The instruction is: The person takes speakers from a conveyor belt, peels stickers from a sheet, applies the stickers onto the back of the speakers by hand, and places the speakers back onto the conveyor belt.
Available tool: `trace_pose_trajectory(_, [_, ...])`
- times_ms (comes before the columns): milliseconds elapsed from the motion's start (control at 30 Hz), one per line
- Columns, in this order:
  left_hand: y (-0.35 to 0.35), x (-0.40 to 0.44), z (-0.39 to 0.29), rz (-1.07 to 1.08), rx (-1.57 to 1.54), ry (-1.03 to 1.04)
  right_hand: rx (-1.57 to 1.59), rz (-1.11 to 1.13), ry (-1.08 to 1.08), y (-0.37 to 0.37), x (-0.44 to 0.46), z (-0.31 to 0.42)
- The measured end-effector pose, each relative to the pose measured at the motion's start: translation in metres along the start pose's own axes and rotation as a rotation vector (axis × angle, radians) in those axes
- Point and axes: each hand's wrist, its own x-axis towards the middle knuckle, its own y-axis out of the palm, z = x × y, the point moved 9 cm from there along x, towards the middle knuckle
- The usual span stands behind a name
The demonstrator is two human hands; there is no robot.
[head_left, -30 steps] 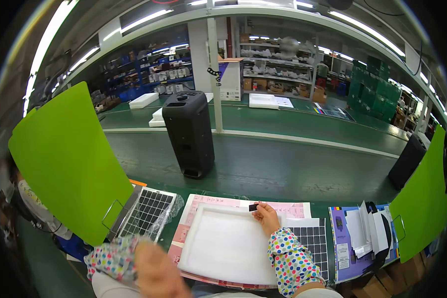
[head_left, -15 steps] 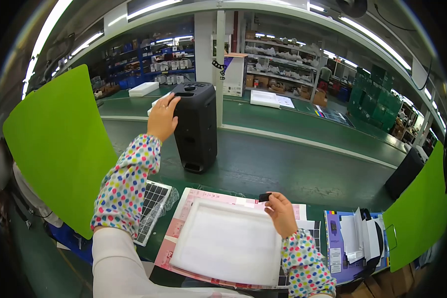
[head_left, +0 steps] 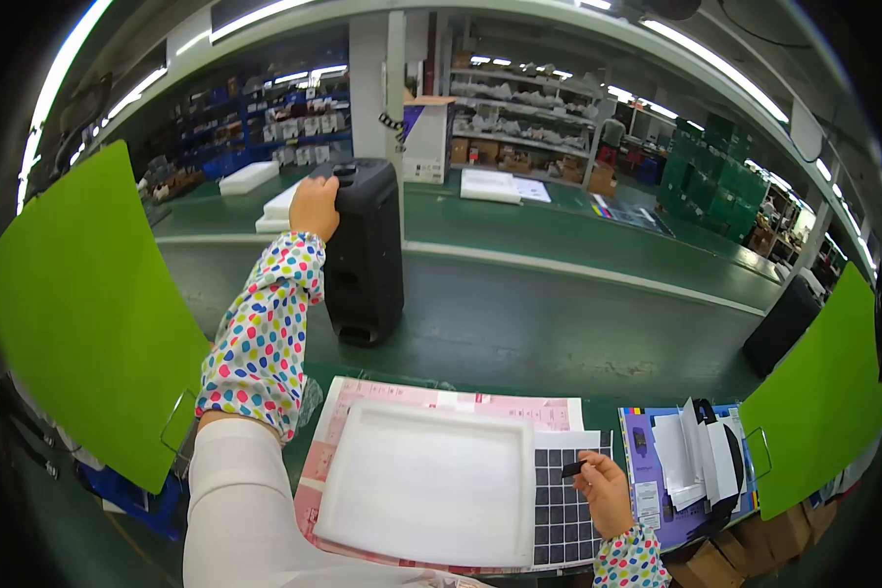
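A tall black speaker (head_left: pixel 367 260) stands upright on the green work surface. My left hand (head_left: pixel 314 208) is at its top left edge, fingers curled over the handle area; the fingertips are partly hidden. My right hand (head_left: pixel 608 498) pinches a small flat black piece (head_left: pixel 571 469) between thumb and fingers. Beneath that piece lies a white sheet of black squares (head_left: pixel 557 524); I cannot tell whether the two touch. Left of the sheet, a white foam tray (head_left: pixel 431 490) rests on pink printed cardboard (head_left: pixel 316 465).
Green panels rise at the left (head_left: pixel 88 314) and right (head_left: pixel 823 402). A purple printed box sheet (head_left: pixel 647 461) with white and black inserts (head_left: pixel 701 461) lies to the right. Another black speaker (head_left: pixel 784 323) stands at far right. White foam blocks (head_left: pixel 249 178) sit across the line.
My right hand has moved down and right with the black piece, from the foam tray's far edge to the sheet of squares. My left hand's fingers have curled over the speaker's top.
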Motion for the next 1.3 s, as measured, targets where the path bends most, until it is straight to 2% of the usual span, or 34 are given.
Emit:
trace_pose_trajectory(67, [-0.008, 0.015, -0.011, -0.021, 0.003, -0.04, 0.024, 0.014, 0.015, 0.001, 0.005, -0.003])
trace_pose_trajectory(133, [-0.026, 0.044, -0.02, -0.131, -0.033, -0.014, -0.013, 0.083, -0.009, 0.016, 0.012, 0.001])
trace_pose_trajectory(233, [-0.089, 0.082, -0.037, -0.178, -0.098, 0.079, 0.024, 0.257, -0.014, 0.058, 0.018, 0.008])
trace_pose_trajectory(267, [-0.109, 0.093, -0.043, -0.085, -0.069, 0.022, 0.095, 0.368, -0.008, 0.076, 0.022, 0.007])
trace_pose_trajectory(367, [-0.157, 0.103, -0.066, 0.039, -0.034, 0.026, 0.372, 0.492, 0.049, 0.128, 0.028, 0.02])
trace_pose_trajectory(467, [-0.158, 0.086, -0.093, 0.232, -0.116, 0.019, 0.543, 0.732, 0.031, 0.166, 0.028, 0.029])
trace_pose_trajectory(500, [-0.149, 0.078, -0.098, 0.3, -0.158, 0.008, 0.523, 0.723, 0.064, 0.167, 0.028, 0.023])
trace_pose_trajectory(533, [-0.141, 0.067, -0.106, 0.252, -0.139, 0.078, 0.538, 0.705, 0.104, 0.165, 0.021, 0.02])
trace_pose_trajectory(633, [-0.119, 0.031, -0.139, 0.393, -0.261, 0.052, 0.635, 0.695, 0.204, 0.156, -0.007, 0.0])
trace_pose_trajectory(833, [-0.062, 0.002, -0.209, 0.514, -0.399, 0.071, 0.727, 0.517, 0.246, 0.117, -0.049, -0.028])
trace_pose_trajectory(967, [-0.035, -0.019, -0.243, 0.617, -0.339, 0.063, 0.755, 0.403, 0.262, 0.106, -0.056, -0.045])
trace_pose_trajectory(1200, [0.004, -0.043, -0.258, 0.723, -0.362, 0.044, 0.785, 0.349, 0.301, 0.096, -0.049, -0.07])
trace_pose_trajectory(1300, [0.018, -0.048, -0.267, 0.783, -0.34, 0.097, 0.792, 0.357, 0.32, 0.097, -0.05, -0.075])
